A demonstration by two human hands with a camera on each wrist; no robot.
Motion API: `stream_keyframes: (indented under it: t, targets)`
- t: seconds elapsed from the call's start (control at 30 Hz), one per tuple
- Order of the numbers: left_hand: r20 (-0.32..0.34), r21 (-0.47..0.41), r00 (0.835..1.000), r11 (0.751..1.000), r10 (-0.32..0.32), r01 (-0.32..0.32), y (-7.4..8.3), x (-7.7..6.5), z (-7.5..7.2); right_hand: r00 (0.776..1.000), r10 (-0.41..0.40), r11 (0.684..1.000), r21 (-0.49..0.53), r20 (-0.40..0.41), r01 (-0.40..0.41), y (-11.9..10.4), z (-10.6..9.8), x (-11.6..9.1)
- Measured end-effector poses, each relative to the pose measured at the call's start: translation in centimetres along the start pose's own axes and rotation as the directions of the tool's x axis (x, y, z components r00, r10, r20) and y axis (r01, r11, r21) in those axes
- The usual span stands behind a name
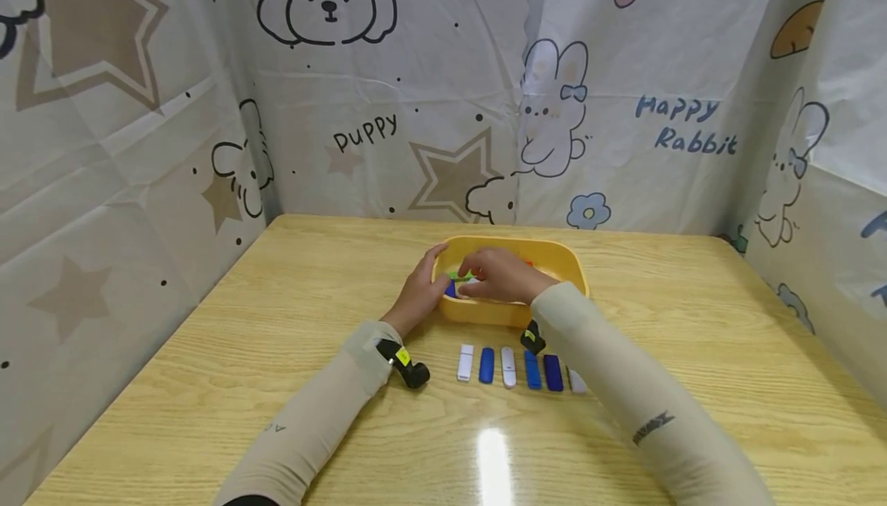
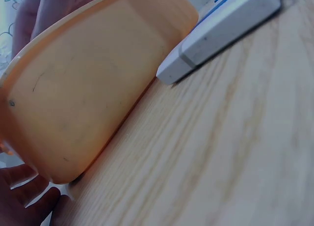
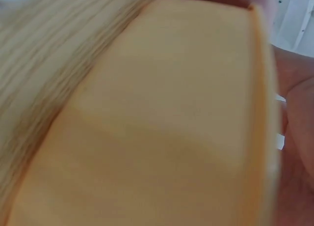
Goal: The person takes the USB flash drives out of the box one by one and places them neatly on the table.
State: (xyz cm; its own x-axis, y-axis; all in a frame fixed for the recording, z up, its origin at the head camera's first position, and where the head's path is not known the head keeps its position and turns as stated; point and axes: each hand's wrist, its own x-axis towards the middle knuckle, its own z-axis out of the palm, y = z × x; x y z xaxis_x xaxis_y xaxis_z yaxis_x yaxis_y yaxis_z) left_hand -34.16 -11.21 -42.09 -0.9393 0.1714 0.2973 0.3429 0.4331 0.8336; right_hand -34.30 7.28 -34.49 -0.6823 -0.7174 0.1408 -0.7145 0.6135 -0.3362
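A yellow plastic bin [image 1: 488, 313] stands on the table. My left hand [image 1: 418, 290] grips its left end, with the thumb at the rim and the fingers along the outer wall. My right hand [image 1: 509, 273] reaches over the front rim into the bin, fingers bent down among small things. Near those fingers lie a blue piece [image 1: 450, 289] and a green piece [image 1: 459, 276]; something white shows beneath them. Whether the right fingers pinch anything is hidden. In the right wrist view, the bin's wall [image 3: 162, 98] covers most of the right hand [image 3: 298, 123].
In front of the bin, several USB sticks lie in a row: a white one [image 1: 465, 363] at the left, then a blue one [image 1: 487, 366], another white one [image 1: 509, 367], more blue ones, and a pale one [image 1: 577, 381] partly behind the right sleeve. Printed curtains [image 1: 443, 90] surround the wooden table [image 1: 333, 275].
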Motion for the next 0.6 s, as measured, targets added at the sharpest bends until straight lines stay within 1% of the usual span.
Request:
stream_keyframes:
  t: [0.2, 0.47, 0.6]
  targets:
    - [0.007, -0.010, 1.000, 1.000, -0.010, 0.010, -0.1, 0.0, 0.1, 0.996, 0.085, 0.996, -0.013, 0.028, -0.085, 0.7, 0.8, 0.7]
    - [-0.004, -0.007, 1.000, 1.000, -0.003, 0.003, -0.2, 0.1, 0.2, 0.991, 0.135, 0.991, -0.005, 0.018, -0.135, 1.6, 2.0, 1.1]
    - [-0.009, 0.002, 1.000, 1.000, -0.005, 0.005, -0.1, 0.1, 0.1, 0.991, 0.132, 0.991, 0.006, 0.004, -0.132, 2.0, 2.2, 1.1]
